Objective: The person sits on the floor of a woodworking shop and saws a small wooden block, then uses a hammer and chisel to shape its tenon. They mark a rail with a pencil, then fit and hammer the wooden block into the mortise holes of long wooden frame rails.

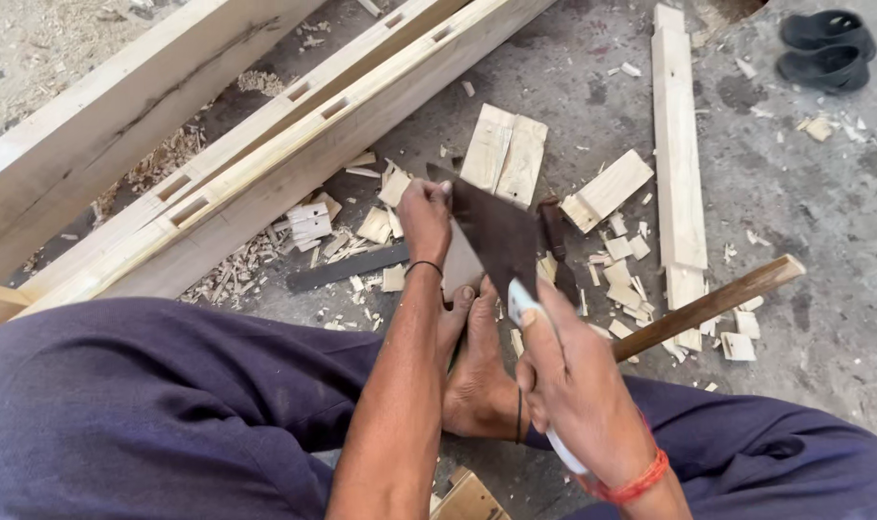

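I sit on the floor with a dark, rusty saw blade held upright in front of my bare foot. My left hand grips the blade's far upper end. My right hand is closed around a white-handled tool whose tip meets the blade's near edge; what kind of tool it is I cannot tell. A thin black band is on my left wrist and an orange thread is on my right wrist. My dark blue trouser legs fill the lower frame.
Long pale timber beams with cut slots lie at upper left. A narrow plank, a wooden tool handle, a dark flat bar, several wood offcuts and shavings litter the concrete. Black sandals sit at top right.
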